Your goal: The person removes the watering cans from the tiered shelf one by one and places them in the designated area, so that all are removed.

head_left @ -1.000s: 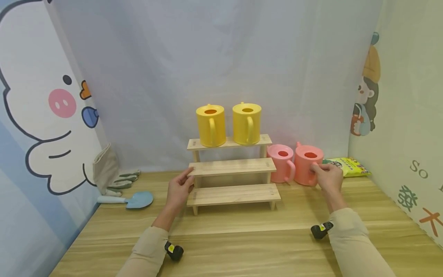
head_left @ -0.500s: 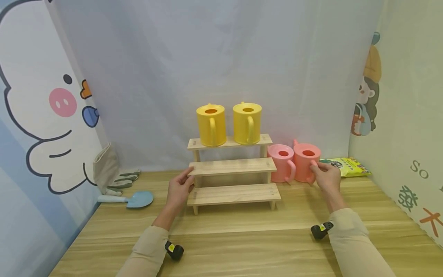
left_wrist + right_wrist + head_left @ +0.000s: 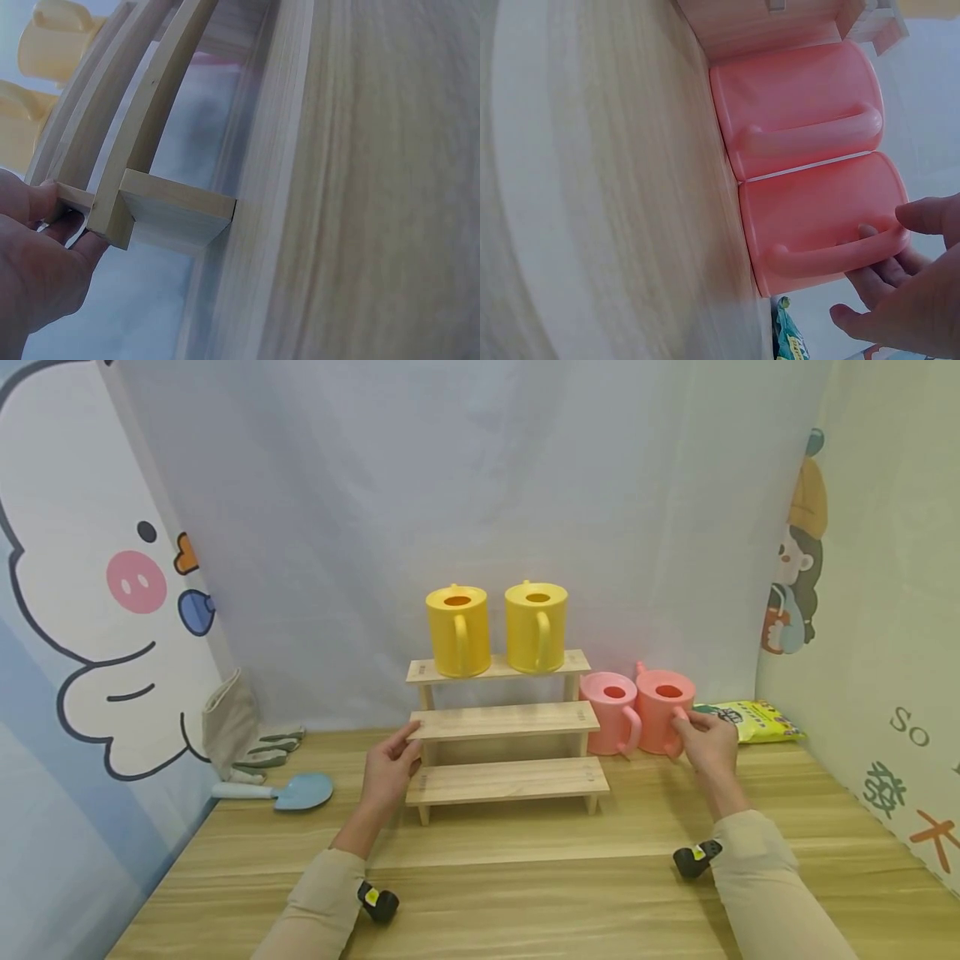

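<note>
A three-tier wooden shelf rack (image 3: 504, 721) stands mid-table, with two yellow watering cans (image 3: 442, 639) upright on its top tier. My left hand (image 3: 387, 772) pinches the left end of the middle tier, thumb above and fingers beneath in the left wrist view. To the right of the rack, two pink watering cans stand side by side on the table. My right hand (image 3: 714, 748) holds the handle of the right pink watering can (image 3: 658, 718). In the right wrist view only a thin gap shows between it and the left pink watering can (image 3: 795, 97).
A light blue trowel (image 3: 302, 792) and a pair of gloves (image 3: 231, 727) lie at the left. Behind my right hand is a yellow-green packet (image 3: 765, 722). A grey curtain (image 3: 330, 527) hangs along the table's back edge.
My right hand has shifted the right pink watering can slightly left and back, close beside the other; it stays still over the last half second. My left hand has not moved.
</note>
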`<state>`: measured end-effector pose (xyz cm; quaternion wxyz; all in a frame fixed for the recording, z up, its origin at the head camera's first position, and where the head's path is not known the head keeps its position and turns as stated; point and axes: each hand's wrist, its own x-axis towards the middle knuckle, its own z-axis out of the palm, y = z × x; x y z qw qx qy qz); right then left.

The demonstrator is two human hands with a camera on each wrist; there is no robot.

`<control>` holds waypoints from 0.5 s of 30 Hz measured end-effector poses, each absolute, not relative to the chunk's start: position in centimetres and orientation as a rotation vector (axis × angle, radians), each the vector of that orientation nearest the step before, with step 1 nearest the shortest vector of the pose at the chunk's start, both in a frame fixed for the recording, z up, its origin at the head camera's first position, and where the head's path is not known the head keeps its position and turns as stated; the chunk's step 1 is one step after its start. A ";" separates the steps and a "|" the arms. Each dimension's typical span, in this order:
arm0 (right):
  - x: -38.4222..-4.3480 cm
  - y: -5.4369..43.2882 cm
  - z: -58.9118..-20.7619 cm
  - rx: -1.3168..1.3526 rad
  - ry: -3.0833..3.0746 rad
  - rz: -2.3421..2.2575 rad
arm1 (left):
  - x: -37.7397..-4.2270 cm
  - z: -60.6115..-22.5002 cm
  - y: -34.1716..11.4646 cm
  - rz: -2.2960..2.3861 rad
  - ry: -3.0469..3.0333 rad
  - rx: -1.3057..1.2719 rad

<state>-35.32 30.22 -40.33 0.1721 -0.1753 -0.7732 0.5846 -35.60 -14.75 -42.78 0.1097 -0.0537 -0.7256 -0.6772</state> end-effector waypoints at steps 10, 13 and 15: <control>-35.2 30.4 -40.3 -0.495 -2.169 1.697 | -35.6 -42.8 -14.7 -2.002 -2.143 -0.182; -35.1 30.7 -40.3 -0.508 -2.153 1.705 | -35.5 -42.9 -14.8 -2.004 -2.143 -0.198; -35.1 31.0 -40.2 -0.526 -2.128 1.721 | -35.5 -43.0 -14.9 -2.006 -2.139 -0.209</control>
